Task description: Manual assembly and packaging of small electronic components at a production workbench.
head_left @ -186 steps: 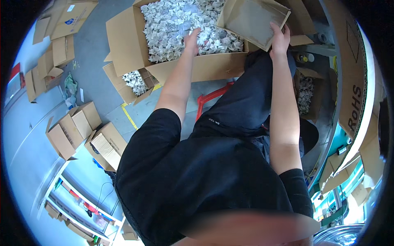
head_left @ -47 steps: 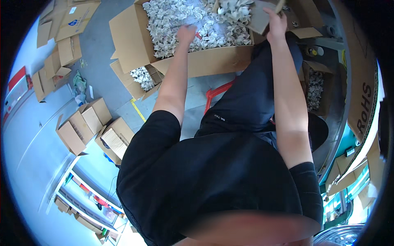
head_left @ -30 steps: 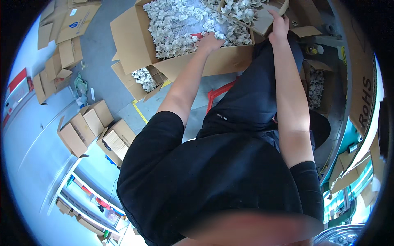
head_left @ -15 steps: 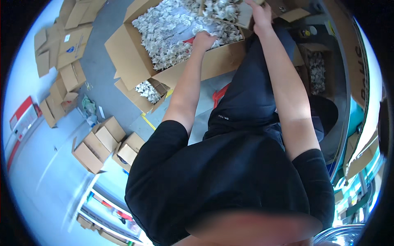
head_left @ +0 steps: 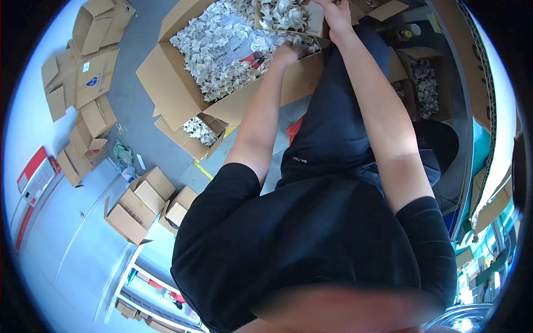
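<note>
A large open cardboard box holds many small white cup-like pieces, with a clear bag among them. A red and black item lies on the pieces. My left hand reaches in at the box's near right side, beside a smaller cardboard box; its fingers are smeared and partly hidden. The smaller box sits at the large box's right corner, with similar white pieces in it. My right hand grips the smaller box's right edge, its fingertips cut off by the picture's top.
A low box with white pieces stands left of the large one; another box of pieces is at right. Empty cartons and flattened cardboard lie along the left wall. My leg is close to the large box.
My left hand has moved right, off the red and black item, toward the smaller box. My right hand stays at the smaller box's edge. The whole view has shifted slightly.
</note>
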### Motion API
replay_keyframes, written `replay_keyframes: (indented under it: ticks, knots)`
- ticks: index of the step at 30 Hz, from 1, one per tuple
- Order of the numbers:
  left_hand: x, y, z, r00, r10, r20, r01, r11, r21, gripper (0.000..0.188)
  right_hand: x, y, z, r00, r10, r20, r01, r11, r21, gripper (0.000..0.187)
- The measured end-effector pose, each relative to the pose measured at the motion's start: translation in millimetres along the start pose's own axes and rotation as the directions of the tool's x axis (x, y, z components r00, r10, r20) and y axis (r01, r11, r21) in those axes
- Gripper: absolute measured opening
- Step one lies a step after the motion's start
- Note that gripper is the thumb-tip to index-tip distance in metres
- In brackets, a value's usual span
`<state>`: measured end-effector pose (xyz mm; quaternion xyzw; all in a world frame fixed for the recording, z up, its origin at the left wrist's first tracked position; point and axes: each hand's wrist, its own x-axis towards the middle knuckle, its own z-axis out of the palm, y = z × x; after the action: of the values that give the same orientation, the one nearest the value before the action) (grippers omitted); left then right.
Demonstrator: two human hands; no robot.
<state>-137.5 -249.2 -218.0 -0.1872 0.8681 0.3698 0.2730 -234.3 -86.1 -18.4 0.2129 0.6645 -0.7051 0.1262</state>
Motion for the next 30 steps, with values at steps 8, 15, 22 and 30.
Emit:
replay_keyframes:
  ticks: [8, 15, 22, 30]
  knots:
    - [26, 0, -2, 0.969, -0.244, 0.048, 0.247, 0.966, -0.074, 0.097, -2, 0, 7, 1.0, 0.004, 0.016, -0.004, 0.999, 0.035, 0.087]
    - [10, 23, 13, 0.988, -0.138, -0.066, 0.139, 0.99, 0.011, 0.08, 3, 4, 5, 0.999, -0.031, 0.025, 0.031, 0.999, -0.008, 0.079]
    - [35, 9, 19, 0.992, 0.119, -0.05, -0.112, 0.987, 0.116, 0.07, 4, 4, 1, 1.0, 0.014, -0.007, -0.014, 0.995, -0.097, 0.089]
    - [30, 7, 16, 0.98, 0.124, -0.158, -0.153, 0.971, -0.182, 0.095, -3, -3, -1, 0.998, 0.046, -0.049, -0.049, 0.996, -0.071, 0.083]
